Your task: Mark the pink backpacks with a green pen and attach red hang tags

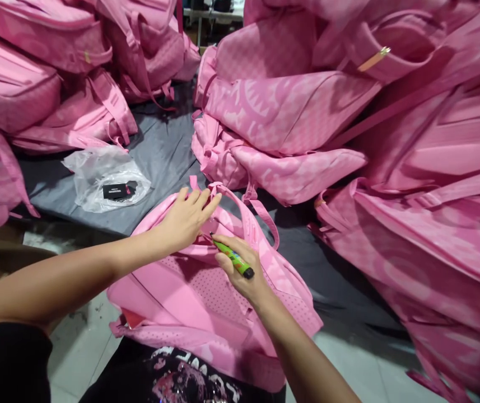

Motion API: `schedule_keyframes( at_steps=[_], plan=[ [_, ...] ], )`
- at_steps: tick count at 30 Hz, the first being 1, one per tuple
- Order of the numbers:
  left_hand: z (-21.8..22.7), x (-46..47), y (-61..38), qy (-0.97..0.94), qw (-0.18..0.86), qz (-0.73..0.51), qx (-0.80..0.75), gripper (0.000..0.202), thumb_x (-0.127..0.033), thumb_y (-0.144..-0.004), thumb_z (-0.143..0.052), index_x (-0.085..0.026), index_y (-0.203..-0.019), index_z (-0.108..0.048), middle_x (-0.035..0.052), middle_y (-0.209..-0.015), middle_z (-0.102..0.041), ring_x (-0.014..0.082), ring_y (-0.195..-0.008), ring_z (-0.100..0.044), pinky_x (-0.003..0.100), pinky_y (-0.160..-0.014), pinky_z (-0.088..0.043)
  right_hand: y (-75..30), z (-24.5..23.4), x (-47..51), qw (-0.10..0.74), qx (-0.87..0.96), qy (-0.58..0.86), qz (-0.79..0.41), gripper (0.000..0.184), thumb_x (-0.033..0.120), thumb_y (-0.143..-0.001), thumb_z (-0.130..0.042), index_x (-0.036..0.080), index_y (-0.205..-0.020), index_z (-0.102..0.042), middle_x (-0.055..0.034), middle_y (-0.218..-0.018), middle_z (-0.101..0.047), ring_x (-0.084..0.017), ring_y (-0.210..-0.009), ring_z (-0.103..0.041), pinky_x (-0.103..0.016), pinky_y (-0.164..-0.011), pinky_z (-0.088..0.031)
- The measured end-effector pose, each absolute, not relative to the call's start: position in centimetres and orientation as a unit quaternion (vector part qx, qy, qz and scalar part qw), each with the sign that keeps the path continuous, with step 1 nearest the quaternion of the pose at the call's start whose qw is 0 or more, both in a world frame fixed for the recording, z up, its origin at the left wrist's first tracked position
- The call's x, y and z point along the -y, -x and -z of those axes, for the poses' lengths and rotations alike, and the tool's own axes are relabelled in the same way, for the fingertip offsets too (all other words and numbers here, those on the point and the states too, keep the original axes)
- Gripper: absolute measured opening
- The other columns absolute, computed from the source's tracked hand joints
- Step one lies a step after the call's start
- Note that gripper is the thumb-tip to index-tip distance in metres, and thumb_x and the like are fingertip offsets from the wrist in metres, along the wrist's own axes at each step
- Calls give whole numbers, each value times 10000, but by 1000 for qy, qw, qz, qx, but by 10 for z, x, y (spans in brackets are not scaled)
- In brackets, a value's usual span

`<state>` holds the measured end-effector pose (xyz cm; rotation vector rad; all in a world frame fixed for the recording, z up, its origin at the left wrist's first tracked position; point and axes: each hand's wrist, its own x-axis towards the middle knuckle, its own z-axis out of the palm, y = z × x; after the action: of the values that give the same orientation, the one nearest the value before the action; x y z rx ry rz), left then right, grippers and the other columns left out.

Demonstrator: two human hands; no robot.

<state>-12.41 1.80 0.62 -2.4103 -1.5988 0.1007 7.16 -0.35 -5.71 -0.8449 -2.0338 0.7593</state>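
A pink backpack leans between my body and the edge of a dark-covered surface, its dotted mesh back panel and straps facing up. Across its top, near the carry loop, lies my left hand with fingers stretched and slightly apart; what is under the palm is hidden. My right hand is closed around a green marker pen with a black end. The pen's dark tip points at the backpack's upper part, close to my left fingers. Whether the tip touches the fabric I cannot tell.
Pink backpacks are piled at the left and the right. A clear plastic bag holding black tags lies on the dark cloth. Pale floor tiles show below.
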Motion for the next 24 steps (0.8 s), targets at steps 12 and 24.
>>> schedule_keyframes(
  at_steps=[12, 24],
  plan=[
    [-5, -29, 126, 804, 93, -72, 583, 760, -219, -871, -583, -86, -1540, -245, 179, -1538, -344, 329, -1203, -457, 465, -986, -377, -56, 30, -23, 193, 880, 355, -250, 163, 211, -859, -563, 193, -948, -698, -29, -856, -721, -216, -827, -644, -404, -823, -405],
    [-5, -38, 134, 813, 77, -101, 568, 787, -275, -870, -588, -143, -1551, -216, 152, -1604, -228, 306, -1258, -431, 410, -996, -358, -69, 46, -13, 273, 855, 353, -264, 220, 232, -900, -568, 202, -1100, -655, -54, -1031, -703, -226, -952, -635, -412, -863, -461]
  ],
)
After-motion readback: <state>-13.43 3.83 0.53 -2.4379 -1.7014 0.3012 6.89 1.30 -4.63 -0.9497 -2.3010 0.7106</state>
